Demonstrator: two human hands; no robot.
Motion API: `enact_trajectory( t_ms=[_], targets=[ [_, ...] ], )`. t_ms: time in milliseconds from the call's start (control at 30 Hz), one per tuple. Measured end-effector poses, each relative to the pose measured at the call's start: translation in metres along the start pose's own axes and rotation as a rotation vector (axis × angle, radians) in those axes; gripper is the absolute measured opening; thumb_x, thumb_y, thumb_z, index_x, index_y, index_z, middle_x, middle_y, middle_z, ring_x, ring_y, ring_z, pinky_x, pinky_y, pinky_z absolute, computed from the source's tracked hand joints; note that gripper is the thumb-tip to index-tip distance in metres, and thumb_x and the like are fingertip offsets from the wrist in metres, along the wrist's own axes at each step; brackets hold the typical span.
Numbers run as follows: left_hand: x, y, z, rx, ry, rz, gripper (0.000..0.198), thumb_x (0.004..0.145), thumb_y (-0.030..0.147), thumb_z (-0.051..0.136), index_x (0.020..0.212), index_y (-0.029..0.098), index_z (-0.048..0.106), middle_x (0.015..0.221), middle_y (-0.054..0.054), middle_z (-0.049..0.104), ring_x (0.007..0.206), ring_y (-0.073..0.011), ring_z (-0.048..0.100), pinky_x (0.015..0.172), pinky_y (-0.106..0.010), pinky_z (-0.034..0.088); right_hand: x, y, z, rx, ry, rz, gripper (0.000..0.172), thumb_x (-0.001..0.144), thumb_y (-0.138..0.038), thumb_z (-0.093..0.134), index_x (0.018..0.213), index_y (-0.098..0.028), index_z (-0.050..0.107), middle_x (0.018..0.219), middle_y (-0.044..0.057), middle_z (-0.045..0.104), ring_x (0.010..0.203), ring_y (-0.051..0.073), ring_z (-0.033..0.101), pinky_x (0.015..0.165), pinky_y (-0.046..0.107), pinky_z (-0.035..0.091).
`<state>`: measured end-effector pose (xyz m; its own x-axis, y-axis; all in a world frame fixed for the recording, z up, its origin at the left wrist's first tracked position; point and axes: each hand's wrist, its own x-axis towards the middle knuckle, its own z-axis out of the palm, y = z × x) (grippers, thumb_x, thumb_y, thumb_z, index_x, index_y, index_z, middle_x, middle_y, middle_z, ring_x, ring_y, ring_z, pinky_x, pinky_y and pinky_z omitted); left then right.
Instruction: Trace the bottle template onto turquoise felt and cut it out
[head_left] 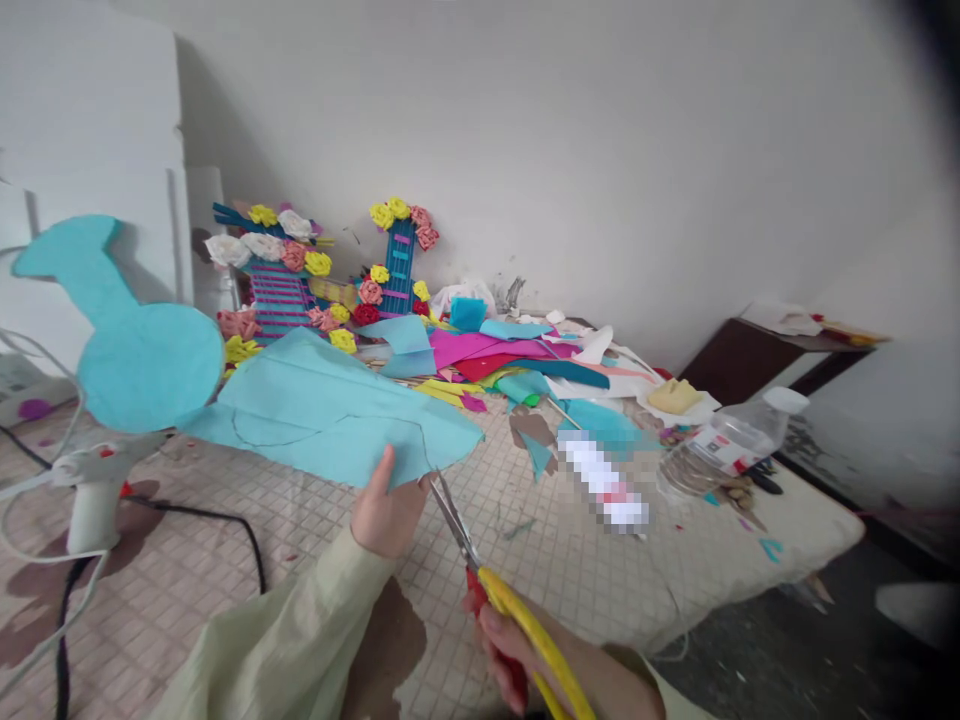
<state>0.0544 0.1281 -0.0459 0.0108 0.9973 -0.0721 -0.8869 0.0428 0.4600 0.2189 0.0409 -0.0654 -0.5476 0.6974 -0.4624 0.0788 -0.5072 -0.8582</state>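
My left hand [390,508] grips the near right edge of a light blue paper sheet [315,400], thumb on top and fingers underneath. A dark curved line is drawn across the sheet. In my right hand [525,645] are scissors [517,605] with red and yellow handles. Their narrowly parted blades point up and left, with the tips at the sheet's near right edge beside my left fingers. To the left, a light blue cut-out shape [150,365] with a round body and curved top touches or overlaps the sheet's left end.
Decorated stands with paper flowers [277,285] and coloured paper scraps [510,350] lie at the back. A glue gun [94,500] and cords are at left, a plastic bottle [727,450] at right, near the table edge.
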Motion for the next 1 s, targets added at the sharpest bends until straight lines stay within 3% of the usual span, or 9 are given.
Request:
enact_trajectory(
  t_ms=[100, 233, 333, 433, 633, 767, 867, 1000],
  targets=[
    [-0.005, -0.004, 0.007, 0.008, -0.022, 0.011, 0.031, 0.085, 0.034, 0.043, 0.11, 0.022, 0.058, 0.118, -0.003, 0.058, 0.118, -0.02, 0.043, 0.098, -0.034, 0.033, 0.006, 0.001, -0.001, -0.148, 0.057, -0.011, 0.065, 0.064, -0.074, 0.045, 0.095, -0.018, 0.042, 0.051, -0.008, 0.039, 0.038, 0.005, 0.034, 0.039, 0.019, 0.024],
    [-0.012, -0.009, 0.018, -0.033, -0.026, -0.034, 0.035, 0.087, 0.037, 0.036, 0.106, 0.02, 0.061, 0.11, -0.004, 0.063, 0.116, -0.0196, 0.044, 0.1, -0.034, 0.03, 0.01, 0.001, 0.004, -0.13, 0.103, -0.06, 0.059, 0.067, -0.071, 0.046, 0.098, -0.02, 0.041, 0.055, -0.008, 0.039, 0.041, 0.005, 0.035, 0.042, 0.02, 0.026],
    [-0.018, -0.011, 0.024, -0.072, 0.037, -0.045, 0.036, 0.089, 0.032, 0.031, 0.102, 0.019, 0.063, 0.099, -0.004, 0.067, 0.113, -0.0182, 0.047, 0.101, -0.033, 0.031, 0.005, -0.004, 0.009, -0.085, 0.096, -0.108, 0.047, 0.074, -0.063, 0.048, 0.092, -0.02, 0.043, 0.058, -0.007, 0.039, 0.046, 0.005, 0.036, 0.046, 0.02, 0.03],
    [-0.021, -0.011, 0.027, -0.091, 0.104, -0.045, 0.035, 0.089, 0.027, 0.031, 0.101, 0.016, 0.062, 0.091, -0.005, 0.069, 0.111, -0.0172, 0.05, 0.1, -0.032, 0.032, 0.003, -0.006, 0.011, -0.079, 0.096, -0.151, 0.045, 0.076, -0.061, 0.046, 0.089, -0.018, 0.043, 0.057, -0.007, 0.04, 0.046, 0.005, 0.036, 0.047, 0.021, 0.03],
    [-0.021, -0.01, 0.024, -0.091, 0.129, -0.008, 0.031, 0.088, 0.021, 0.035, 0.103, 0.016, 0.061, 0.09, -0.005, 0.069, 0.11, -0.0167, 0.051, 0.1, -0.032, 0.034, 0.015, 0.007, 0.007, -0.039, 0.089, -0.071, 0.057, 0.067, -0.07, 0.048, 0.09, -0.018, 0.044, 0.056, -0.007, 0.038, 0.04, 0.005, 0.036, 0.041, 0.022, 0.028],
    [-0.019, -0.012, 0.02, -0.067, 0.121, 0.032, 0.026, 0.084, 0.017, 0.041, 0.099, 0.018, 0.063, 0.093, -0.003, 0.068, 0.107, -0.0183, 0.052, 0.099, -0.034, 0.036, 0.016, 0.007, 0.008, -0.029, 0.1, -0.113, 0.052, 0.072, -0.067, 0.045, 0.088, -0.018, 0.044, 0.058, -0.007, 0.039, 0.042, 0.004, 0.036, 0.042, 0.021, 0.028],
    [-0.019, -0.013, 0.018, -0.047, 0.087, 0.073, 0.024, 0.08, 0.015, 0.045, 0.095, 0.02, 0.064, 0.096, -0.002, 0.068, 0.105, -0.0193, 0.054, 0.097, -0.036, 0.038, 0.015, 0.004, 0.011, -0.012, 0.105, -0.099, 0.055, 0.066, -0.07, 0.048, 0.085, -0.018, 0.042, 0.058, -0.007, 0.037, 0.04, 0.004, 0.033, 0.039, 0.02, 0.026],
    [-0.02, -0.012, 0.019, -0.045, 0.135, 0.021, 0.023, 0.079, 0.014, 0.047, 0.092, 0.019, 0.064, 0.09, -0.002, 0.069, 0.103, -0.0181, 0.055, 0.097, -0.034, 0.038, 0.013, -0.001, 0.013, 0.026, 0.091, -0.113, 0.052, 0.068, -0.068, 0.048, 0.084, -0.019, 0.041, 0.061, -0.007, 0.034, 0.043, 0.003, 0.032, 0.039, 0.018, 0.027]
  ],
)
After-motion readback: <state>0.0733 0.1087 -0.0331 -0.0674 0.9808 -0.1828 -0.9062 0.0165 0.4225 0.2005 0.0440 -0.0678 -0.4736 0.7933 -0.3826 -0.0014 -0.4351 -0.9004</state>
